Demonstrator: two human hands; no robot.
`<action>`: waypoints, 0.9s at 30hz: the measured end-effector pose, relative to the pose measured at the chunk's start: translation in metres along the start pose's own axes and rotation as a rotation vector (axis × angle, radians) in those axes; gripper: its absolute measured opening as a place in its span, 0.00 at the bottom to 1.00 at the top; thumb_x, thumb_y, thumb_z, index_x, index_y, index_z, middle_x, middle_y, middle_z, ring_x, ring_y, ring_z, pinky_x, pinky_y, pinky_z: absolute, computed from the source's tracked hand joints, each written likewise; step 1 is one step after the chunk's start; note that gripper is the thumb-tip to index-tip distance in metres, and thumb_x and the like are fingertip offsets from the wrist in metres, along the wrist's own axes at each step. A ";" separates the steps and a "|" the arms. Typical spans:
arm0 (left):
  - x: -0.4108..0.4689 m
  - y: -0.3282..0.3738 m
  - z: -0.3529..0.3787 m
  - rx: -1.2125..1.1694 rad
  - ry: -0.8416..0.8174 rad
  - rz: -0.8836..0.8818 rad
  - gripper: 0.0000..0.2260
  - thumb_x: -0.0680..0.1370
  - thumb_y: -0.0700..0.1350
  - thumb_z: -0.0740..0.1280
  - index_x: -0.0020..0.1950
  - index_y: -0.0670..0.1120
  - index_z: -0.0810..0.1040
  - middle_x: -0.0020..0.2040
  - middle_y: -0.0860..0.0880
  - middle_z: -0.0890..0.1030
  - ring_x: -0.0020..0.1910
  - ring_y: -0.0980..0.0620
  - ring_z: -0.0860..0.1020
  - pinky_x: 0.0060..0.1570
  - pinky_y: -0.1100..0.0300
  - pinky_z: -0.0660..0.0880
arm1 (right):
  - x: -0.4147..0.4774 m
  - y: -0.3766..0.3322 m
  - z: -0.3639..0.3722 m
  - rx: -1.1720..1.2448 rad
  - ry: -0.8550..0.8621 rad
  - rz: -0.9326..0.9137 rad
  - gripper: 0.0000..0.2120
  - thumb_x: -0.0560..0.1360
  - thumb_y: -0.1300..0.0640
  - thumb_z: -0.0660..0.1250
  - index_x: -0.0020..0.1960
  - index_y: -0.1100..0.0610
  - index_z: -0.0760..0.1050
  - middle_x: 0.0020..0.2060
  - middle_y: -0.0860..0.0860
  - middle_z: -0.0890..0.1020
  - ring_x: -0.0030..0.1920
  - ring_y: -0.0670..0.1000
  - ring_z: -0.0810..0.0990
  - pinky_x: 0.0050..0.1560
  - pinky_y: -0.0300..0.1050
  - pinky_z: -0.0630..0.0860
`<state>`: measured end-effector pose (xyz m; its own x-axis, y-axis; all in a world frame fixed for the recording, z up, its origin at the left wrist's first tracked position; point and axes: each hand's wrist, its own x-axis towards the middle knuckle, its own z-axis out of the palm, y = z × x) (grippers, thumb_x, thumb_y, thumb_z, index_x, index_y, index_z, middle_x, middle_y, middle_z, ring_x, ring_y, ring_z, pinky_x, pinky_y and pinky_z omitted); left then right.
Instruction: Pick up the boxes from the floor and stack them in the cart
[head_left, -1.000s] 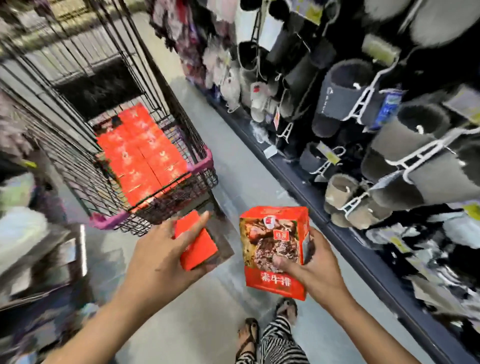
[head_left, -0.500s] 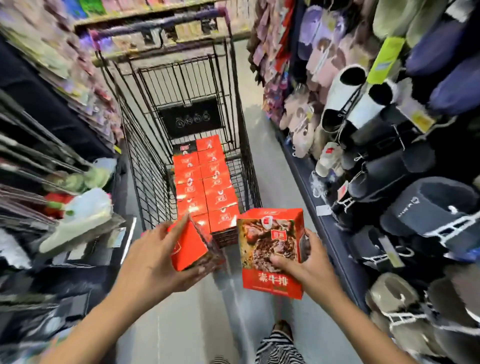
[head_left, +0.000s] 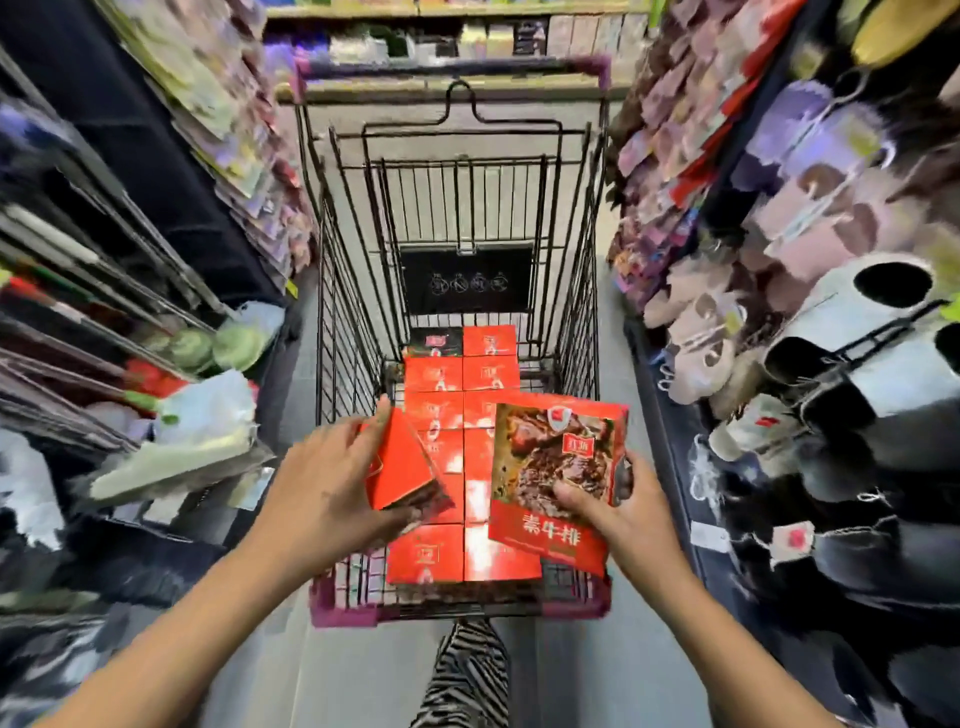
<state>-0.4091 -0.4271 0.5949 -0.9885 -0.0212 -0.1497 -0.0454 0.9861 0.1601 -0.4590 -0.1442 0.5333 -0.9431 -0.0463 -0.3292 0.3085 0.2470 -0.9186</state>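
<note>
While over cart (head_left: 337, 322), boxes (head_left: 558, 473) in hands (head_left: 332, 483).

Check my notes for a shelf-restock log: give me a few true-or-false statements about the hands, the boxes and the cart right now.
1. Each hand holds a red box. True: the left hand grips one box and the right hand grips another.
2. The cart is empty. False: the cart already holds red boxes in two rows.
3. The box in the right hand shows its printed food picture to the camera. True.
4. Both held boxes rest on the floor. False: they are held up over the cart's near end.
5. Slippers hang on the right-hand shelving. True.
</note>
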 end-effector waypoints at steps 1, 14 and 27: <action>0.020 -0.007 0.000 -0.009 0.011 0.002 0.53 0.64 0.80 0.52 0.77 0.45 0.56 0.62 0.44 0.74 0.56 0.43 0.75 0.53 0.50 0.74 | 0.016 -0.003 0.008 -0.015 0.004 -0.002 0.38 0.56 0.41 0.78 0.61 0.53 0.72 0.55 0.51 0.82 0.55 0.51 0.81 0.58 0.58 0.76; 0.271 -0.092 0.068 0.151 -0.020 0.183 0.50 0.67 0.72 0.64 0.78 0.45 0.52 0.65 0.42 0.70 0.61 0.42 0.71 0.59 0.48 0.68 | 0.207 0.013 0.074 -0.086 0.040 0.013 0.34 0.64 0.50 0.80 0.65 0.57 0.69 0.58 0.54 0.80 0.58 0.52 0.79 0.62 0.53 0.74; 0.380 -0.113 0.154 0.192 -0.048 0.210 0.42 0.71 0.73 0.56 0.75 0.61 0.35 0.79 0.46 0.43 0.77 0.40 0.44 0.72 0.39 0.44 | 0.329 0.059 0.118 -0.123 -0.028 -0.089 0.47 0.61 0.42 0.78 0.73 0.53 0.61 0.64 0.48 0.74 0.62 0.45 0.75 0.60 0.37 0.71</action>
<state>-0.7570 -0.5207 0.3697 -0.9653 0.1899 -0.1791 0.1921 0.9814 0.0055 -0.7362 -0.2589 0.3447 -0.9617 -0.0997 -0.2554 0.2049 0.3572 -0.9113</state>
